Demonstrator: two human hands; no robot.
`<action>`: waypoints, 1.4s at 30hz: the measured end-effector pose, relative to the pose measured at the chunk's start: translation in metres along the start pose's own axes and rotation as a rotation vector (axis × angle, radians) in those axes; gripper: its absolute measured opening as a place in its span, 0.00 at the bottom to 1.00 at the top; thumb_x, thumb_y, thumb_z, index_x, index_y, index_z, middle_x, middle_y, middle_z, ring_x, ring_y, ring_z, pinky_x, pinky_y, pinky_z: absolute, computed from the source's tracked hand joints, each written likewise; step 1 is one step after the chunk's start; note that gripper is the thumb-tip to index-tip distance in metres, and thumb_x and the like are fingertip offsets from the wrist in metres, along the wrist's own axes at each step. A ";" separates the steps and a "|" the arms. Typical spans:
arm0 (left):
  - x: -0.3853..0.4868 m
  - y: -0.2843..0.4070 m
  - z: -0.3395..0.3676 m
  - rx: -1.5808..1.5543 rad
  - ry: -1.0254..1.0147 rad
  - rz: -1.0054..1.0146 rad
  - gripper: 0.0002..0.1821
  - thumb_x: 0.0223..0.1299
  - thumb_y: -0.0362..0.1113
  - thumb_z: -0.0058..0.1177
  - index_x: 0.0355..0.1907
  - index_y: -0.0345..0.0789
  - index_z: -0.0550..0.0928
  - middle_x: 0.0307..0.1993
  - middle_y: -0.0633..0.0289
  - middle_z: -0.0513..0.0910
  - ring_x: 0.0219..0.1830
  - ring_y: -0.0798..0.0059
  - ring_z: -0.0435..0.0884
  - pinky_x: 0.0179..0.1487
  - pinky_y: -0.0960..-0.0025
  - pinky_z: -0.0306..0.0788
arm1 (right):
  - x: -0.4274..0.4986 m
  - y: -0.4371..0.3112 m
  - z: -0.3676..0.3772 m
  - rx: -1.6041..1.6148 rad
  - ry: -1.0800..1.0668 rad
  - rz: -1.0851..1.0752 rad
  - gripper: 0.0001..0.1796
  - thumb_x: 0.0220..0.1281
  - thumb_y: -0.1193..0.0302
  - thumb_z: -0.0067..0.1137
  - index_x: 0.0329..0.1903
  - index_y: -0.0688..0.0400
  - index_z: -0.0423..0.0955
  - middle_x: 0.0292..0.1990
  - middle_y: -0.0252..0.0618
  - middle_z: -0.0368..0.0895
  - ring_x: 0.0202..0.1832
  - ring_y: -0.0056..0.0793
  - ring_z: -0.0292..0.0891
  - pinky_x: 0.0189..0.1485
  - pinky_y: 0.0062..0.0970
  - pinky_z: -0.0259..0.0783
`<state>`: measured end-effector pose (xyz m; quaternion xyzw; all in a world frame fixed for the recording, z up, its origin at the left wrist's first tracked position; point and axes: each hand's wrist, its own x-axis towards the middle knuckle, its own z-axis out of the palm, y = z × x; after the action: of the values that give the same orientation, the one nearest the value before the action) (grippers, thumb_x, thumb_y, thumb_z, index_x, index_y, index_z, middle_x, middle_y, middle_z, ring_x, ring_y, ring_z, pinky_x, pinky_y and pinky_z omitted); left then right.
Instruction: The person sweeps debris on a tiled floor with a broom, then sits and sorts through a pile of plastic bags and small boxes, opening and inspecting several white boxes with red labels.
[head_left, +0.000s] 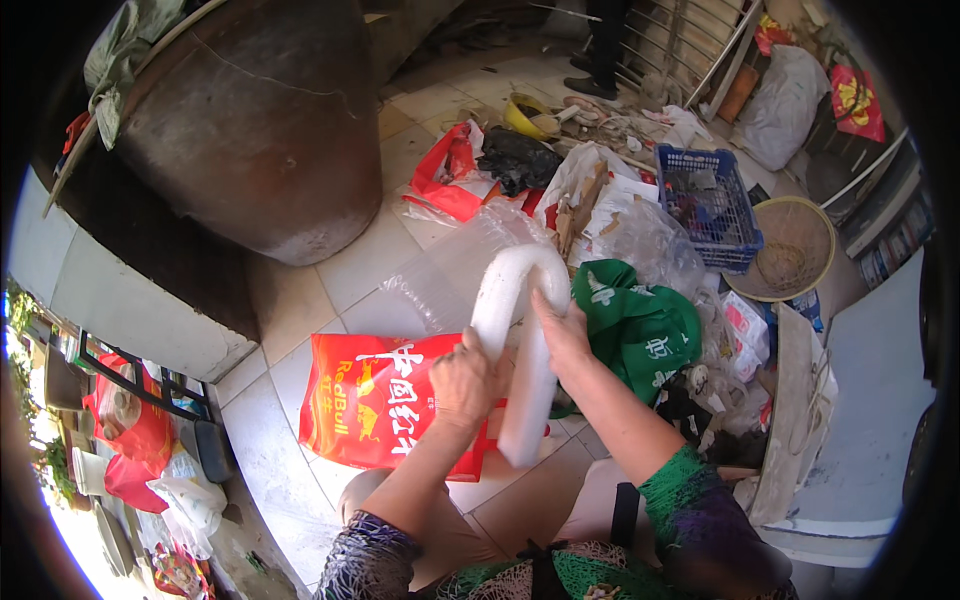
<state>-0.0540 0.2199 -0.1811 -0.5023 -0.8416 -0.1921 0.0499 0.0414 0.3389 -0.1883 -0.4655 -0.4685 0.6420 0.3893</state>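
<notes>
A thick white foam strip (525, 259) is bent into an upside-down U between my two hands. My left hand (466, 382) grips its left leg, fingers curled around it. My right hand (561, 334) holds the right leg, whose lower end looks blurred. Below my left hand lies a red RedBull bag (390, 397) on the tiled floor. A crumpled green bag (637, 330) with white writing rests just right of my right hand. Clear plastic sheeting (450, 270) is spread on the floor beyond the foam.
A large dark vat (277, 135) stands at upper left. Ahead are a blue plastic crate (709, 202), a round basket (787, 240), a black plastic bag (517, 159) and a yellow bowl (521, 120). A person's dark shoe (590, 88) shows at the back. A board (787, 420) leans at right.
</notes>
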 end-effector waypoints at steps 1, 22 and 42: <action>-0.001 0.005 0.002 -0.027 -0.014 0.000 0.27 0.54 0.55 0.57 0.38 0.30 0.74 0.18 0.52 0.80 0.17 0.58 0.80 0.22 0.61 0.72 | -0.005 -0.004 0.004 0.046 -0.002 0.036 0.40 0.58 0.55 0.64 0.64 0.67 0.59 0.58 0.47 0.70 0.56 0.34 0.68 0.57 0.32 0.66; 0.047 -0.056 -0.049 -0.006 0.662 -0.111 0.53 0.53 0.52 0.61 0.74 0.42 0.45 0.74 0.49 0.41 0.75 0.51 0.39 0.70 0.38 0.32 | -0.013 0.006 -0.005 -0.509 -0.280 -0.250 0.30 0.45 0.54 0.66 0.47 0.61 0.75 0.40 0.55 0.81 0.45 0.48 0.79 0.48 0.38 0.73; 0.035 -0.020 0.001 -1.344 -0.085 -0.479 0.20 0.49 0.38 0.59 0.44 0.29 0.75 0.37 0.61 0.75 0.41 0.72 0.74 0.46 0.67 0.68 | -0.036 0.025 0.003 -0.588 -0.601 -0.454 0.48 0.51 0.55 0.67 0.69 0.62 0.52 0.59 0.56 0.68 0.62 0.49 0.66 0.62 0.38 0.64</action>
<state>-0.0884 0.2406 -0.1775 -0.2330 -0.6297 -0.6549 -0.3468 0.0461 0.2978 -0.2031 -0.2355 -0.8120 0.4872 0.2187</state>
